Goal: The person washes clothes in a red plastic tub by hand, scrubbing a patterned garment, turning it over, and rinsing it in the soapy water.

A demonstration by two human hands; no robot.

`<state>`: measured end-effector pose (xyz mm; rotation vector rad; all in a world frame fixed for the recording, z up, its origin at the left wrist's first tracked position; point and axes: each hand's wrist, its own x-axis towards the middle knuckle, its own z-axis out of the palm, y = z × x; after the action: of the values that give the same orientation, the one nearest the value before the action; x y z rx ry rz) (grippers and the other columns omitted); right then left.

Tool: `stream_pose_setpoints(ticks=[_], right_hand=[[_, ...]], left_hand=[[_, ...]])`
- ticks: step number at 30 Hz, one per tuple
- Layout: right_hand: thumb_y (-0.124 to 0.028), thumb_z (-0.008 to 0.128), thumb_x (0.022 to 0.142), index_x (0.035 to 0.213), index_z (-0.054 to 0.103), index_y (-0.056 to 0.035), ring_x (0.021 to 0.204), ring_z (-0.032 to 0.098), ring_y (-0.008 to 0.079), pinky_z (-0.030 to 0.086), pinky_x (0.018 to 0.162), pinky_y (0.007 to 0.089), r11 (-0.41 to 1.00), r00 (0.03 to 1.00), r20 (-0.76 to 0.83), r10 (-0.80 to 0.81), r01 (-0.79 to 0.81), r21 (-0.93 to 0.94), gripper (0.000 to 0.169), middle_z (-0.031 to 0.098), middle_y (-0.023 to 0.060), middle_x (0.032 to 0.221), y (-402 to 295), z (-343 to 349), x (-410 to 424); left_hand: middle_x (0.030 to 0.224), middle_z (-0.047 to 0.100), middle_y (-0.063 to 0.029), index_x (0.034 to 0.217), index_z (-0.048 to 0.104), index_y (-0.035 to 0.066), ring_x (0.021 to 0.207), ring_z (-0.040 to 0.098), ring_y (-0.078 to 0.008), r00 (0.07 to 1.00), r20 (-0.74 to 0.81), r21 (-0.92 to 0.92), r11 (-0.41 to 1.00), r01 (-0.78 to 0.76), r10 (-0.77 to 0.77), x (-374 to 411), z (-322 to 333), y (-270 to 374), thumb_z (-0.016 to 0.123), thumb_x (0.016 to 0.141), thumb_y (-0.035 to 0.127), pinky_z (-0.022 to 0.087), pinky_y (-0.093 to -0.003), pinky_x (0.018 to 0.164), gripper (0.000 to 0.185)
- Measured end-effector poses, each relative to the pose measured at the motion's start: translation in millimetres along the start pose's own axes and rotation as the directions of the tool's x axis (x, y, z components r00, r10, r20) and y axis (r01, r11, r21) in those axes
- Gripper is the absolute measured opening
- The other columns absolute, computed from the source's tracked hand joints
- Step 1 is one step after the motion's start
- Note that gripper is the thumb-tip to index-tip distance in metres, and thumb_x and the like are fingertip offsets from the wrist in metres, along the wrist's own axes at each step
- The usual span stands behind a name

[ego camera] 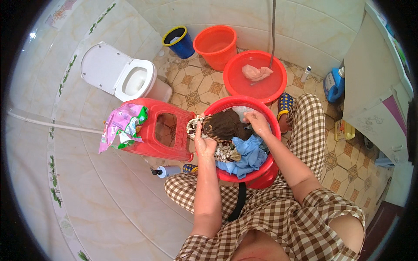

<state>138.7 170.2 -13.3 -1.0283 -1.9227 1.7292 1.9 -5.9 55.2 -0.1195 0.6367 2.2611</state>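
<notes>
Between my knees stands a red plastic basin with wet clothes and suds in it. My left hand grips a dark brown garment and a bunched cream-and-dark patterned cloth at the basin's left rim. The garment stretches across the basin's middle, over the other washing. At its right edge is my right hand, fingers curled; whether they pinch the fabric cannot be made out. Below the garment lie a light blue cloth and another patterned fabric.
Left of the basin, a red plastic stool bears a pink-and-green plastic packet. A pump bottle stands nearby. Beyond are a toilet, a blue bin, an orange bucket, and a water-filled red basin with a hose.
</notes>
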Motion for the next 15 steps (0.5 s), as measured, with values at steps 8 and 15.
stream_pose_setpoints(ticks=[8,15], right_hand=[[-0.012,0.067,0.086,0.126,0.055,0.0059,0.108,0.058,0.0170,0.043,0.097,0.0294,0.861,0.980,0.189,-0.054,-0.050,0.506,0.045,0.061,0.0106,0.121,-47.8,3.3,-8.5],[-0.011,0.072,0.081,0.114,0.064,-0.0044,0.104,0.057,0.0178,0.045,0.091,0.0307,0.914,0.959,-0.251,-0.133,0.217,0.343,0.035,0.060,0.0111,0.118,-66.7,-35.8,0.4]], left_hand=[[0.126,0.060,-0.0074,0.126,0.057,0.009,0.120,0.053,-0.0270,1.000,0.009,0.019,1.000,0.008,-0.009,-0.7,3.8,-0.7,0.059,0.095,0.026,0.040,-0.0469,0.105,0.036],[0.124,0.061,-0.0077,0.122,0.059,0.018,0.120,0.053,-0.0278,1.000,0.011,-0.017,1.000,0.012,-0.012,-2.0,6.7,0.6,0.057,0.095,0.028,0.038,-0.0534,0.104,0.029]])
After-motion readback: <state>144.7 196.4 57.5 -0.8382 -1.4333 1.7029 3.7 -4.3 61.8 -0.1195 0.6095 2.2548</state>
